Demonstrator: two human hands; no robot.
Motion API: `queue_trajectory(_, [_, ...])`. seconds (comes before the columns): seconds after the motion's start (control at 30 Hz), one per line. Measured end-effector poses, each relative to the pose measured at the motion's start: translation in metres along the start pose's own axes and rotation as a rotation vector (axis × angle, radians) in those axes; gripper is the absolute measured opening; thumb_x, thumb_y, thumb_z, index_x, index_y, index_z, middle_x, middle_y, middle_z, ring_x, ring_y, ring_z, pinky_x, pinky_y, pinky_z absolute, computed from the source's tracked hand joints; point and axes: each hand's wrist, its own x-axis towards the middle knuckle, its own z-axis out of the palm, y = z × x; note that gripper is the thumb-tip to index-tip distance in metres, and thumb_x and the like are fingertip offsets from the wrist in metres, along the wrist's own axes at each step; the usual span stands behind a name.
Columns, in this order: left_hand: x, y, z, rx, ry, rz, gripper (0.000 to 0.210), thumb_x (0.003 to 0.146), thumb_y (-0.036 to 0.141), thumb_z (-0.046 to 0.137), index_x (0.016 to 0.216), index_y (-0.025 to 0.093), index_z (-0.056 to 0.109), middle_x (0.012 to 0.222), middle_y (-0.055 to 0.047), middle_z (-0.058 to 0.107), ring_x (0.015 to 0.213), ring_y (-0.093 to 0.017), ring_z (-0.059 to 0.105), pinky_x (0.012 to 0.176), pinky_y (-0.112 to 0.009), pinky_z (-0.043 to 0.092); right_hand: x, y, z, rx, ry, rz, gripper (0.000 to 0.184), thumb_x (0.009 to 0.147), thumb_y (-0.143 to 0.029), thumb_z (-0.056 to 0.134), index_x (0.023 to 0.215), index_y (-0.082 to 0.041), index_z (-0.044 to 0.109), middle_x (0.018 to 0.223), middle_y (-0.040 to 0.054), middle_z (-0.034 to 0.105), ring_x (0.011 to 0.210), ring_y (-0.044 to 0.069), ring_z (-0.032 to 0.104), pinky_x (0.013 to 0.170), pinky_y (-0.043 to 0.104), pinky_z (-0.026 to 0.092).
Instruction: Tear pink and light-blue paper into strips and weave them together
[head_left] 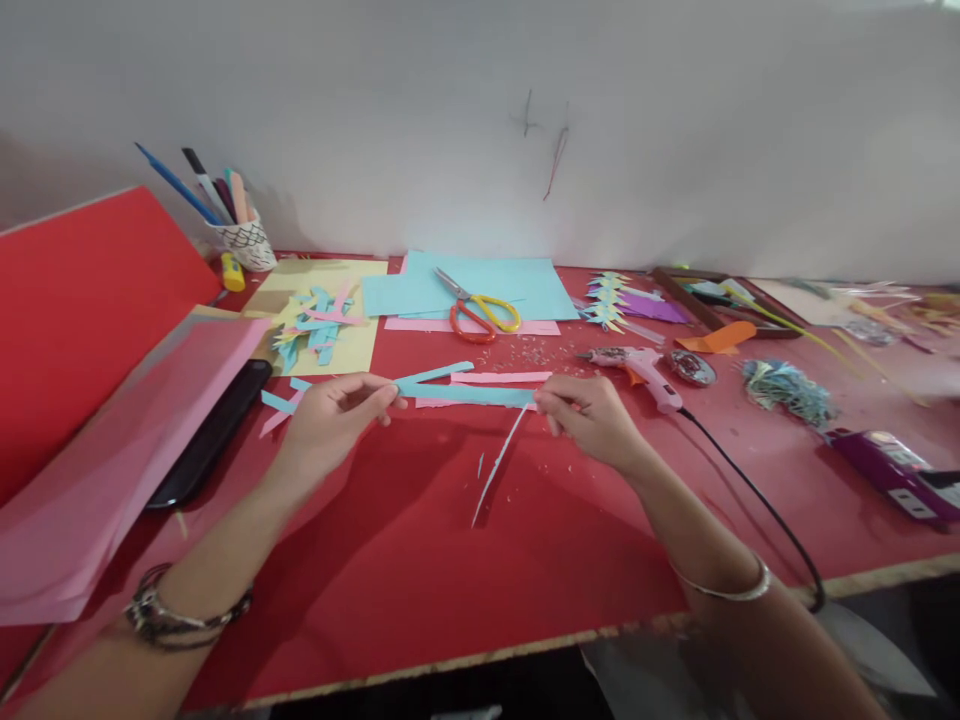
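A light blue paper strip [469,394] is stretched level between my two hands above the red table. My left hand [341,410] pinches its left end between thumb and fingers. At the other end, my right hand [585,412] grips it the same way. A thin white paper sliver [499,465] slants down from near my right fingertips; whether it is held or lies on the table I cannot tell. Just behind the held strip are a pink paper strip [502,378] and another blue strip [435,374]. Blue and pink strips [281,405] lie beside my left hand.
Scissors [480,310] rest on blue sheets [525,280] at the back. A pink glue gun [637,372] with a black cord lies right, near a purple device [892,475]. Pink sheets [135,450], a black case [214,440] and a pen cup [247,243] stand left.
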Motion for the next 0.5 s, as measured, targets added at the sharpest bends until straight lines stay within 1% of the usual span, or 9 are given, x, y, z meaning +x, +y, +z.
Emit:
queue_trajectory(0.07, [0.000, 0.002, -0.003, 0.167, 0.078, 0.139, 0.017, 0.074, 0.034, 0.047, 0.076, 0.021, 0.059, 0.080, -0.003, 0.063, 0.080, -0.018, 0.056, 0.076, -0.029, 0.043, 0.001, -0.004, 0.004, -0.075, -0.012, -0.095, 0.033, 0.082, -0.024, 0.040, 0.050, -0.017, 0.041, 0.044, -0.0037, 0.046, 0.046, 0.006, 0.040, 0.053, 0.019, 0.034])
queue_trajectory(0.13, [-0.002, 0.007, -0.002, 0.334, 0.208, 0.337, 0.025, 0.076, 0.036, 0.047, 0.093, 0.020, 0.057, 0.101, -0.007, 0.059, 0.099, -0.022, 0.049, 0.088, -0.034, 0.037, 0.003, -0.009, 0.009, -0.138, -0.049, -0.191, 0.036, 0.084, -0.028, 0.037, 0.050, -0.017, 0.041, 0.046, -0.0034, 0.044, 0.047, 0.007, 0.037, 0.057, 0.020, 0.034])
queue_trajectory(0.17, [-0.005, 0.011, 0.000, 0.400, 0.229, 0.447, 0.031, 0.076, 0.037, 0.047, 0.100, 0.020, 0.054, 0.109, -0.008, 0.056, 0.106, -0.024, 0.045, 0.092, -0.036, 0.033, 0.004, -0.012, 0.012, -0.161, -0.081, -0.238, 0.038, 0.085, -0.031, 0.036, 0.051, -0.016, 0.042, 0.046, -0.0033, 0.044, 0.047, 0.007, 0.036, 0.058, 0.020, 0.034])
queue_trajectory(0.2, [-0.008, 0.015, 0.003, 0.451, 0.215, 0.547, 0.036, 0.076, 0.039, 0.046, 0.106, 0.019, 0.051, 0.115, -0.009, 0.052, 0.110, -0.024, 0.041, 0.095, -0.038, 0.029, 0.005, -0.016, 0.015, -0.174, -0.118, -0.283, 0.040, 0.086, -0.034, 0.034, 0.051, -0.016, 0.043, 0.047, -0.0033, 0.043, 0.048, 0.007, 0.035, 0.059, 0.020, 0.034])
queue_trajectory(0.27, [-0.017, 0.025, 0.011, 0.507, 0.000, 0.693, 0.039, 0.078, 0.042, 0.044, 0.108, 0.018, 0.049, 0.115, -0.009, 0.053, 0.110, -0.024, 0.042, 0.097, -0.041, 0.025, 0.006, -0.024, 0.020, -0.183, -0.190, -0.351, 0.042, 0.087, -0.036, 0.031, 0.053, -0.016, 0.045, 0.048, -0.0037, 0.043, 0.048, 0.007, 0.035, 0.061, 0.021, 0.034])
queue_trajectory(0.33, [-0.025, 0.033, 0.018, 0.521, -0.208, 0.665, 0.030, 0.082, 0.039, 0.037, 0.097, 0.019, 0.054, 0.099, -0.006, 0.062, 0.095, -0.020, 0.052, 0.094, -0.040, 0.028, 0.004, -0.032, 0.020, -0.173, -0.226, -0.383, 0.040, 0.087, -0.035, 0.032, 0.055, -0.016, 0.048, 0.048, -0.0039, 0.044, 0.048, 0.007, 0.036, 0.061, 0.021, 0.033])
queue_trajectory(0.4, [-0.032, 0.037, 0.019, 0.507, -0.367, 0.543, 0.034, 0.085, 0.036, 0.029, 0.077, 0.018, 0.057, 0.073, -0.002, 0.063, 0.071, -0.016, 0.057, 0.079, -0.033, 0.039, 0.002, -0.037, 0.017, -0.149, -0.216, -0.374, 0.037, 0.087, -0.033, 0.035, 0.059, -0.015, 0.051, 0.051, -0.0030, 0.047, 0.050, 0.007, 0.039, 0.060, 0.020, 0.034])
queue_trajectory(0.43, [-0.034, 0.038, 0.018, 0.482, -0.422, 0.473, 0.037, 0.086, 0.037, 0.027, 0.071, 0.018, 0.055, 0.064, -0.001, 0.061, 0.062, -0.015, 0.055, 0.069, -0.029, 0.041, 0.001, -0.038, 0.014, -0.133, -0.207, -0.355, 0.034, 0.086, -0.032, 0.036, 0.060, -0.015, 0.052, 0.053, -0.0023, 0.049, 0.051, 0.007, 0.040, 0.058, 0.020, 0.034])
queue_trajectory(0.5, [-0.037, 0.036, 0.012, 0.411, -0.470, 0.364, 0.040, 0.085, 0.040, 0.026, 0.067, 0.018, 0.054, 0.059, 0.001, 0.058, 0.056, -0.013, 0.053, 0.055, -0.023, 0.039, -0.001, -0.036, 0.008, -0.101, -0.203, -0.289, 0.030, 0.085, -0.029, 0.039, 0.062, -0.015, 0.054, 0.056, -0.0013, 0.053, 0.052, 0.007, 0.043, 0.054, 0.018, 0.035])
